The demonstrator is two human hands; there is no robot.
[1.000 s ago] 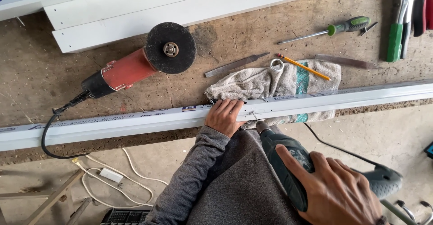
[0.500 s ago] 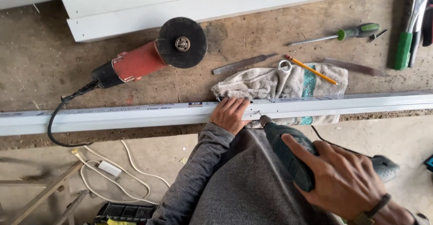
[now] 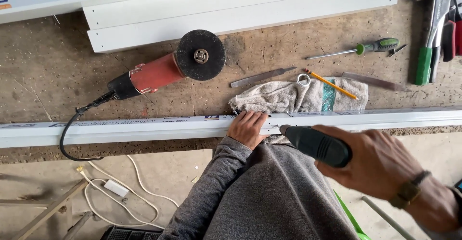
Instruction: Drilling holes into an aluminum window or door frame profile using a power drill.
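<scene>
A long white aluminium profile (image 3: pixel 144 128) lies along the front edge of the workbench. My left hand (image 3: pixel 248 128) presses flat on top of it, fingers together, near small holes in the profile. My right hand (image 3: pixel 373 162) grips a dark green power drill (image 3: pixel 315 145), held level with its nose at the profile's front face just right of my left hand. The grey sleeve of my left arm covers the lower middle of the view.
A red angle grinder (image 3: pixel 166 69) with a black disc lies on the bench, its cord hanging off the edge. A rag (image 3: pixel 293 97), a pencil (image 3: pixel 332 84), a file (image 3: pixel 262 77), a green-handled screwdriver (image 3: pixel 361 48) and pliers (image 3: pixel 430 33) lie behind the profile. White profiles (image 3: pixel 240 11) are stacked at the back.
My right hand has brought the drill up and left until its nose meets the profile. My left hand stays pressed on the profile. The view has shifted slightly downward.
</scene>
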